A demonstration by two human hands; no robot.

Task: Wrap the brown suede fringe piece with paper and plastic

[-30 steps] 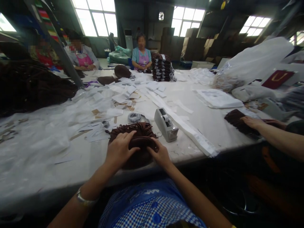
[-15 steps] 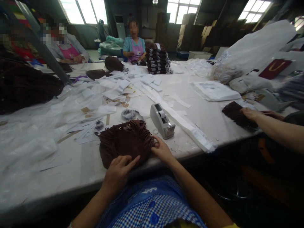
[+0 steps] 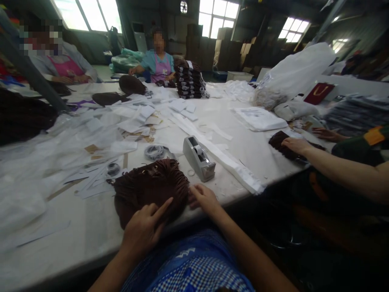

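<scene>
A dark brown fringed handbag [image 3: 144,188] lies on the table edge in front of me, with small metal eyelets near its top. My left hand [image 3: 146,223] rests on its lower front, index finger stretched out and nothing gripped. At the bag's right side, my right hand [image 3: 203,198] has its fingers curled at the fringe, pinching its edge; the fingertips are partly hidden. A grey tape dispenser [image 3: 199,160] stands just beyond that hand. Behind the bag lie a coil of grey strap [image 3: 154,152] and a smaller dark roll [image 3: 112,169].
Loose paper and clear plastic [image 3: 75,138] cover the table's left side. A long white strip [image 3: 225,158] runs past the dispenser. At right a co-worker's hand [image 3: 293,145] is on another brown bag [image 3: 278,142]. Stacked brown bags [image 3: 190,81] stand at the back, near two seated people.
The view has turned to the right, so things sit further left. My right hand has slid slightly down along the bag's side. My left hand stays on the bag.
</scene>
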